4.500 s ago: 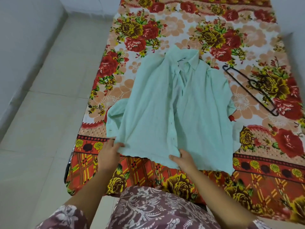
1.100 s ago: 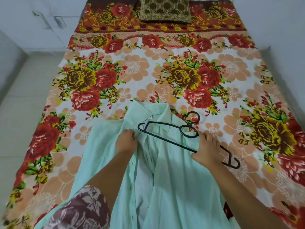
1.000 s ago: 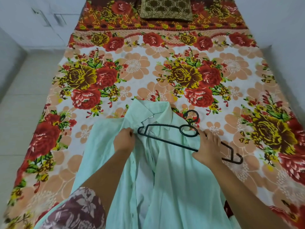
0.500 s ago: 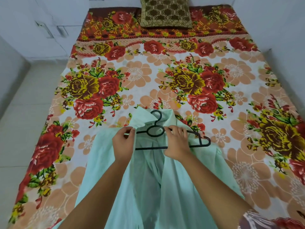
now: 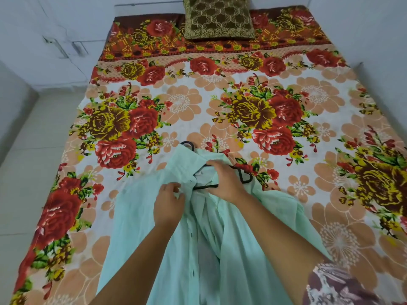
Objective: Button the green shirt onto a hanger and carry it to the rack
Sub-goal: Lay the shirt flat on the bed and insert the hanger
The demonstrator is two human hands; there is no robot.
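Note:
The light green shirt (image 5: 136, 216) lies open-fronted on the bed, collar away from me. A black hanger (image 5: 245, 176) sits partly inside it at the collar: its hook pokes out past the left of the collar, its right end shows on the right shoulder, and its left arm is hidden under the cloth. My left hand (image 5: 168, 204) pinches the left front edge of the shirt just below the collar. My right hand (image 5: 224, 180) lies over the hanger's middle and grips it, fingers curled around the bar.
The bed carries a floral sheet (image 5: 253, 111) in red, yellow and peach. A brown patterned pillow (image 5: 218, 17) lies at the head. Tiled floor (image 5: 28, 172) runs along the left side; white walls close the far end and right side.
Over the last second my right hand swung the hanger from the shirt's right side to the collar and slid its left arm under the left shoulder. The hook now points left past the collar.

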